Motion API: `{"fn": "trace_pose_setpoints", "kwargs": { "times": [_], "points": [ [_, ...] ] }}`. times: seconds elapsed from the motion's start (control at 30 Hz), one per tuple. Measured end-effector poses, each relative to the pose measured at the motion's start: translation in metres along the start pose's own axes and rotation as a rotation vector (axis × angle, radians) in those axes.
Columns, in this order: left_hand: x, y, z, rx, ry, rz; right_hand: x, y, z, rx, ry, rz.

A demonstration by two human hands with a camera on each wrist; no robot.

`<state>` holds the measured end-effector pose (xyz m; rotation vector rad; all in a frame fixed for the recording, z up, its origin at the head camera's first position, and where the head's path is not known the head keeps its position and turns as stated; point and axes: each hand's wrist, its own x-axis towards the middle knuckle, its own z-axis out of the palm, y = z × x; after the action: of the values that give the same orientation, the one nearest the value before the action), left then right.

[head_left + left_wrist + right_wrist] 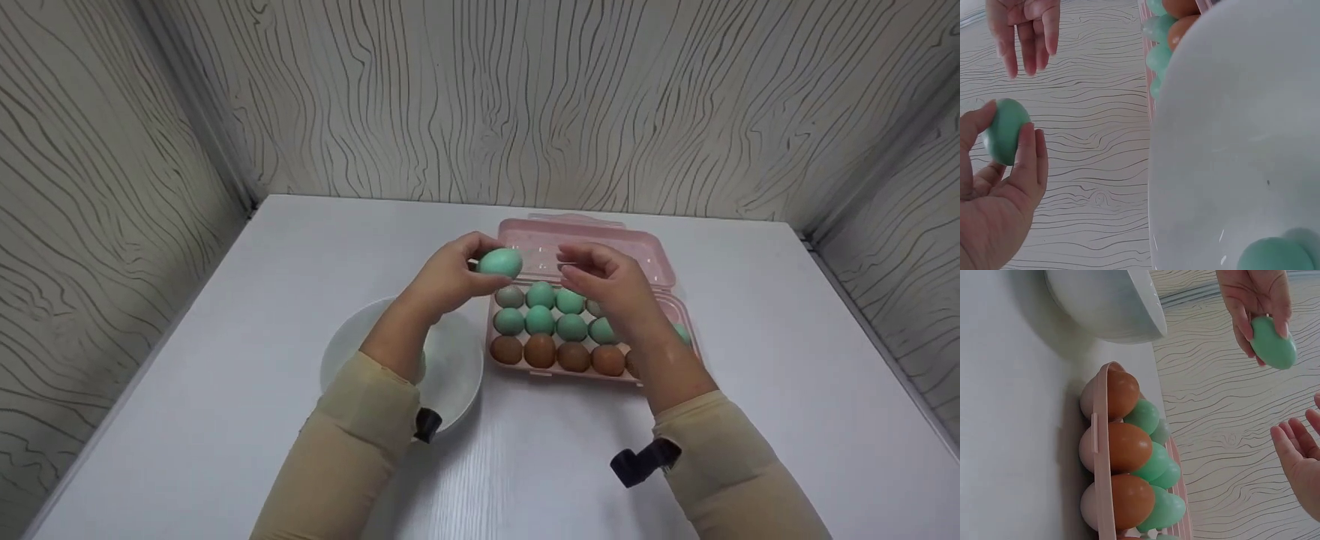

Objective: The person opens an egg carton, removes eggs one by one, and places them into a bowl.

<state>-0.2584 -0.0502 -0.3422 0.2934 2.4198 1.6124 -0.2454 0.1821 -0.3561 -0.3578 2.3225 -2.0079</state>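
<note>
In the head view, the left hand (452, 279), at the centre of the frame, pinches a green egg (501, 263) between thumb and fingers, the smooth oval shell lying nearly level. The right hand (609, 281), just right of centre, holds nothing; its thumb and bent fingers stand apart, near the egg. Below and behind them lies an opened pink carton (654, 262) with a glossy, translucent-looking lid, its rounded cups filled with matte green eggs (539, 320) and, along the near row, brown eggs (540, 350). A round white bowl (463, 375) sits left of the carton, partly hidden by the left forearm. Both rest on a pale table (795, 337), before wall panels (480, 97) printed with dark wavy grain. Beige sleeves (352, 450) fill the lower part.

In the left wrist view, the egg is clamped at the left edge, thumb on one side, fingertips on the other; the right hand's fingers hang straight at upper left. The bowl's smooth, curved wall fills the right side, with another egg (1275, 257) inside at lower right.

In the right wrist view, the pinched egg tilts at upper right; the right hand's spread fingers show at the right edge. The carton's rim runs down the lower centre.
</note>
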Motion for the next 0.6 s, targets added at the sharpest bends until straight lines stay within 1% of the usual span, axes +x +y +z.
{"fn": "trace_pose_setpoints", "kwargs": {
  "times": [0.13,0.23,0.33,0.43,0.6],
  "points": [
    [-0.002,-0.004,-0.007,0.029,0.02,-0.016,0.0,0.004,-0.005,-0.03,0.028,0.018],
    [-0.004,-0.007,-0.013,0.071,0.034,-0.046,0.0,0.007,-0.009,-0.024,0.049,0.022],
    [-0.006,-0.011,-0.02,0.115,0.033,-0.076,0.001,0.009,-0.013,-0.021,0.06,0.024],
    [-0.008,-0.016,-0.026,0.149,0.015,-0.106,0.002,0.011,-0.017,-0.025,0.071,0.036],
    [-0.01,-0.025,-0.033,0.175,-0.028,-0.159,0.003,0.012,-0.022,-0.029,0.09,0.049]
  ]
}}
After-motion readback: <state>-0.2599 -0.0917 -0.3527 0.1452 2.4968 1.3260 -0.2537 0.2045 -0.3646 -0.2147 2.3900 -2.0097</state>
